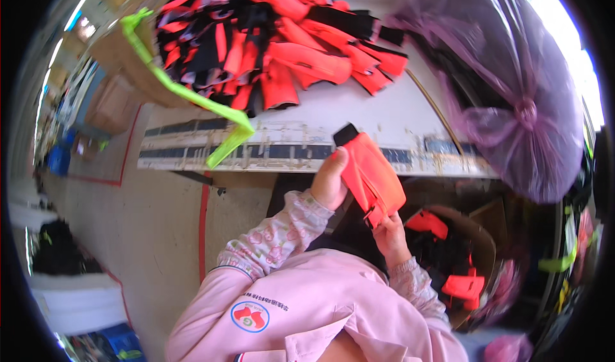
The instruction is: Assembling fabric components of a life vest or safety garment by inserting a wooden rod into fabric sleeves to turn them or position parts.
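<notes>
Just past the table's near edge, I hold a bright orange fabric piece (375,176) between both hands. It is long and padded, with a black band at its far end and a lengthwise seam ending in a small black part at its near end. My left hand (330,182) grips its far left side, the thumb lying on it near the black band. At the near end, my right hand (389,237) pinches the lower edge with its fingers. A pile of similar orange and black pieces (314,61) is heaped on the white table (307,131).
A tied, translucent purple bag (512,86) bulges at the table's right. A thin stick (435,112) lies beside it. A bright yellow-green strip (186,93) bends across the table's left. Low on my right, a round container (483,234) holds more orange and black pieces.
</notes>
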The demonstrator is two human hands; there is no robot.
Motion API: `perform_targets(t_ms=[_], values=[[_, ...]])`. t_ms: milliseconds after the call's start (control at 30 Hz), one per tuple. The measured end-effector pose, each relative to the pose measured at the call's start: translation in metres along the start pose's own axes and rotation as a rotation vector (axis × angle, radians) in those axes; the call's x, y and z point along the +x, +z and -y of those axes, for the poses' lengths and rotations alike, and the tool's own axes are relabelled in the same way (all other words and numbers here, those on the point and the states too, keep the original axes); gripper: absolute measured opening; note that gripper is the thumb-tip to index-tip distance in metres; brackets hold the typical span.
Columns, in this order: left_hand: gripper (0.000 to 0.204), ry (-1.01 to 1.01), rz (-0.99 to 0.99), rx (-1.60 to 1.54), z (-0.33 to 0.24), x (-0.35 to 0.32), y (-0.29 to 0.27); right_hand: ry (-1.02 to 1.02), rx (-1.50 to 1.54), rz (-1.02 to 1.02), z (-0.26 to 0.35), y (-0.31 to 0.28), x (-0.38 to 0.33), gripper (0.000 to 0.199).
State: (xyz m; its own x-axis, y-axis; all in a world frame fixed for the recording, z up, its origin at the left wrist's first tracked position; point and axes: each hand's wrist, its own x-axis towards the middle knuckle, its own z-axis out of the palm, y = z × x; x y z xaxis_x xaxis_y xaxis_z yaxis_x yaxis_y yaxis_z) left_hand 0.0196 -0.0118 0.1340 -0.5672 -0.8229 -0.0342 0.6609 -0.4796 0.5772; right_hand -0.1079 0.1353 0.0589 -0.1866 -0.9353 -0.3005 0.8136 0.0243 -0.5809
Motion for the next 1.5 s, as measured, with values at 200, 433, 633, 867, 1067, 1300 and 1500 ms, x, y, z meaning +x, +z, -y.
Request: perform_targets(t_ms=[200,433,633,867,1067,1300,1500], values=[[0.060,-0.016,-0.020,0.166,-0.009,0.007,-0.005,0.093,0.128,0.040,-0.007,-0.008,0.002,0.039],[0.035,0.056,0.019,0.205,0.005,0.013,0.013,0.256,-0.152,-0.029,0.025,0.007,0.012,0.019],[0.024,0.121,-0.253,0.090,-0.018,0.023,-0.003,-0.836,-1.401,-0.594,0.160,-0.050,0.100,0.016],[0.027,0.064,-0.249,0.131,-0.036,0.011,-0.006,-0.549,-2.128,-0.615,0.213,-0.081,0.165,0.017],[0.024,0.109,-0.293,0.165,-0.050,0.021,-0.012,-0.533,-2.203,-0.492,0.221,-0.077,0.167,0.015],[0.023,0.158,-0.332,0.103,-0.078,0.055,-0.027,-0.522,-1.537,-0.280,0.172,-0.084,0.078,0.009],[0.024,0.237,-0.322,0.039,-0.079,0.078,-0.042,-0.357,-1.584,-0.058,0.100,-0.062,-0.030,0.013]])
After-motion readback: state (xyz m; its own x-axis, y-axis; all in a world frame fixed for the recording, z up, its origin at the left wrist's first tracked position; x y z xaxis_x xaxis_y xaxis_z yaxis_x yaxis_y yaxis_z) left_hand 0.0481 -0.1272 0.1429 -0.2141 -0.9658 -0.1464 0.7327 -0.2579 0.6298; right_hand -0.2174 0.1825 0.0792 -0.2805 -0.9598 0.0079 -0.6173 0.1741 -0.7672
